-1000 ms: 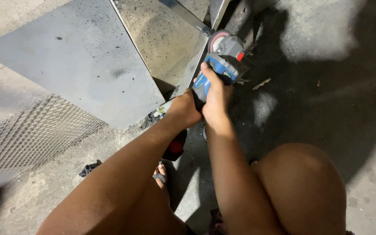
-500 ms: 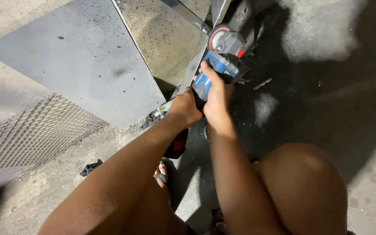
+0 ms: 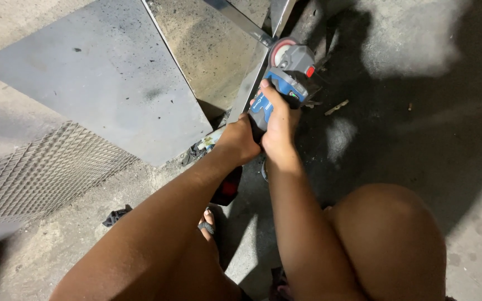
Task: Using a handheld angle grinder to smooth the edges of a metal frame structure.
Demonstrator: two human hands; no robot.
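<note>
Both my hands grip a blue and grey angle grinder with a red button. My right hand wraps the blue body from the right side. My left hand holds the rear of the tool, lower left. The grinder's head with its disc guard rests against a metal bar frame, where two thin steel bars meet. I am squatting on a concrete floor; my knees and a sandalled foot show below.
A large grey metal sheet lies to the left, with an expanded-mesh panel beneath it. A small black scrap lies on the floor. A red and black object sits under my left forearm. Dusty concrete spreads to the right.
The grinder and both hands have shifted slightly up and toward the bar joint; the grip is unchanged.
</note>
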